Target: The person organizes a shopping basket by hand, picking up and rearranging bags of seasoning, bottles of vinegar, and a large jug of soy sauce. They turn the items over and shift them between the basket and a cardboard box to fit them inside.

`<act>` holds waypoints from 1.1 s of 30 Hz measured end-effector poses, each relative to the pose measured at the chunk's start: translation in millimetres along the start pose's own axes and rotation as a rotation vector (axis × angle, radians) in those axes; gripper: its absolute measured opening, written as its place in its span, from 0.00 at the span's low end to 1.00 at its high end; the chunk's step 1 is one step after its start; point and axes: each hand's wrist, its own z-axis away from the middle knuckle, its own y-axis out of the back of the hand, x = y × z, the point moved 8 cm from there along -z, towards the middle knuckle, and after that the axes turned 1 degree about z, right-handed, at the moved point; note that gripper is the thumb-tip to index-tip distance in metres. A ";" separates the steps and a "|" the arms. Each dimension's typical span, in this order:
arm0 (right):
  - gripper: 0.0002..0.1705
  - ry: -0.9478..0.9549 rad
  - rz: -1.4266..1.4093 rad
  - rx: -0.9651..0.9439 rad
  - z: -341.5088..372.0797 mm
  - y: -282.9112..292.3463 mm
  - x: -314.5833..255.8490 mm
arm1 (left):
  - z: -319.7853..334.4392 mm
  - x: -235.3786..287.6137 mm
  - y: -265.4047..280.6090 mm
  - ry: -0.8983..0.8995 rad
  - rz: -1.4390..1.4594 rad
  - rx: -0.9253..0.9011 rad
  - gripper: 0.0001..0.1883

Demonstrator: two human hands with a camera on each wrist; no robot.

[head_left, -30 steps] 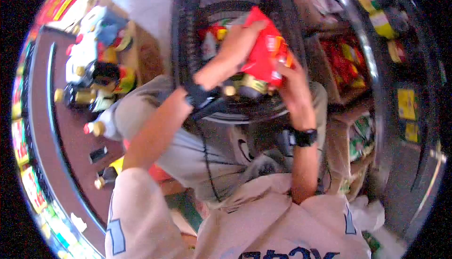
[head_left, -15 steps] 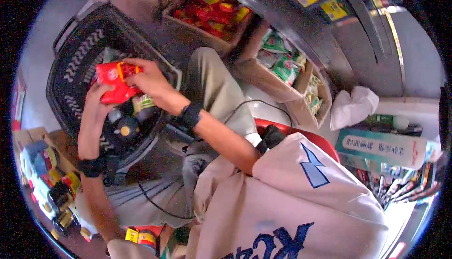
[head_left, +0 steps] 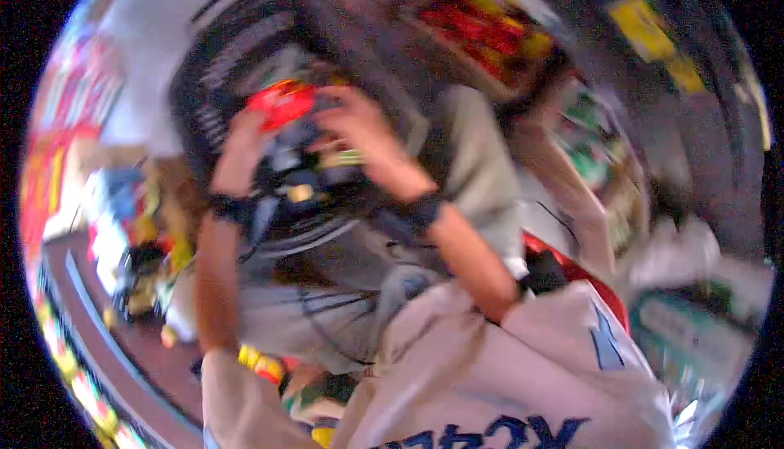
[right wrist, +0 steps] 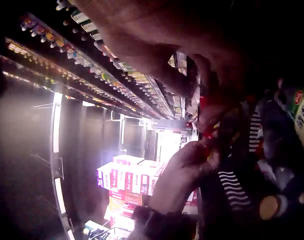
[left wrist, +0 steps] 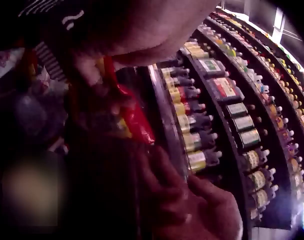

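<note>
Over the black basket (head_left: 192,114), my left hand (head_left: 241,155) pinches a shiny red packet (head_left: 282,104) by its near left side. My right hand (head_left: 367,130) is close to the packet's right edge, fingers spread and loosely bent. In the left wrist view, the right hand's fingertips (left wrist: 154,160) come up to the lower end of the red packet (left wrist: 137,120). The right wrist view shows the left hand (right wrist: 179,172) with its fingers closed on red wrapping. Below the hands lie bottles, one with a yellowish cap (head_left: 300,193). Motion blurs the head view.
A carton of red and yellow packets (head_left: 490,32) stands beyond the right knee, with a box of green and white packets (head_left: 588,134) nearer. Several bottles (head_left: 122,228) stand at left. Bottle-lined shelves (left wrist: 242,125) rise beside me; stacked cartons (right wrist: 129,180) stand farther off.
The head view has swung left, then partly back. The right hand, gripping the packet half a second ago, now shows apart from its edge with fingers spread. The left hand keeps its hold.
</note>
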 end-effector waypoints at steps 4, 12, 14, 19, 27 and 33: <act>0.22 -0.055 0.028 0.068 9.1 4.3 -25.0 | -5.2 -9.4 37.0 -0.132 -0.044 0.433 0.27; 0.15 -0.084 0.085 0.072 1.3 38.2 -48.2 | -14.5 -7.0 23.8 0.057 0.129 0.282 0.29; 0.15 -0.061 0.095 0.068 3.3 61.4 -62.6 | 22.4 30.9 -2.8 -0.058 0.171 0.086 0.15; 0.14 0.086 0.499 0.251 14.2 153.3 -117.2 | 28.1 68.6 -20.4 -0.238 0.024 -0.058 0.15; 0.22 0.195 1.669 0.711 105.3 323.5 -142.9 | 54.3 82.0 -42.4 -0.210 -0.020 -0.195 0.13; 0.17 0.127 1.735 0.684 111.9 332.6 -121.7 | 22.4 61.7 -35.7 -0.345 -0.357 -0.132 0.13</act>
